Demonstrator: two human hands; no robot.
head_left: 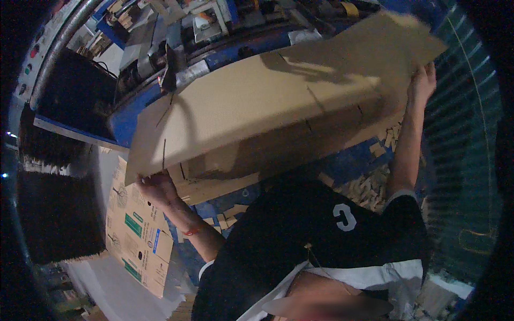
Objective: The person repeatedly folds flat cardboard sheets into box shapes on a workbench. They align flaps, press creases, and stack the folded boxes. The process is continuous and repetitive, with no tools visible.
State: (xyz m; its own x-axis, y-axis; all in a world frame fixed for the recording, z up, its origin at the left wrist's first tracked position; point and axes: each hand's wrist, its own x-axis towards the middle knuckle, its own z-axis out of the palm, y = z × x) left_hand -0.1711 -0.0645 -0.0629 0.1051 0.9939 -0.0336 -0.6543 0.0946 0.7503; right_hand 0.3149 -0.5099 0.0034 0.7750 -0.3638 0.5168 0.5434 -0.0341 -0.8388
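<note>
A large flat sheet of brown cardboard [230,109], with short slots cut along its edges, spans the space in front of me. At its near left corner my left hand [158,188] grips the edge, fingers closed around it. My right hand [424,83] pinches the sheet's right end, which is bent upward and slightly blurred. Under the raised sheet, in its shadow, shows more brown cardboard [300,142]; I cannot tell how many layers it has.
Beyond the sheet stands a machine with a blue frame [126,120] and metal rollers. Printed cardboard [136,235] with green and blue marks lies at the left. Cardboard scraps [367,190] litter the floor. A dark green ribbed panel [468,134] rises close on the right.
</note>
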